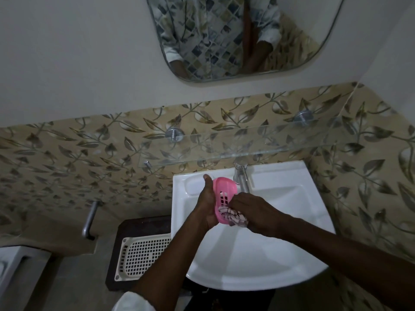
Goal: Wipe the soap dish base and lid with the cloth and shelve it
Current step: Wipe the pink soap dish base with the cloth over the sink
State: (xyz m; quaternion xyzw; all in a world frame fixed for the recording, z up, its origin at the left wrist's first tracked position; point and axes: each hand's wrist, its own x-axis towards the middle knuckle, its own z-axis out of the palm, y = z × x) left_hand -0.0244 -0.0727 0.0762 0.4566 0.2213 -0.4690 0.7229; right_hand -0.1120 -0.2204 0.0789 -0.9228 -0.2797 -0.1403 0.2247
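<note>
A pink soap dish part (225,191) with slotted holes is held tilted over the white basin. My left hand (206,203) grips it from the left side, thumb up along its edge. Against the lower end of the pink piece, my right hand (253,212) presses a patterned cloth (233,217), bunched in its fingers. I cannot tell whether this piece is the base or the lid. No second soap dish piece is visible. The glass shelf (258,142) runs along the tiled wall above the basin and carries nothing.
A white wash basin (258,250) lies under both hands, with a chrome tap (241,176) just behind the dish. A cream perforated tray (141,254) sits on a dark stand to the left. A metal bar (89,221) sticks out from the wall. A mirror (235,37) hangs above.
</note>
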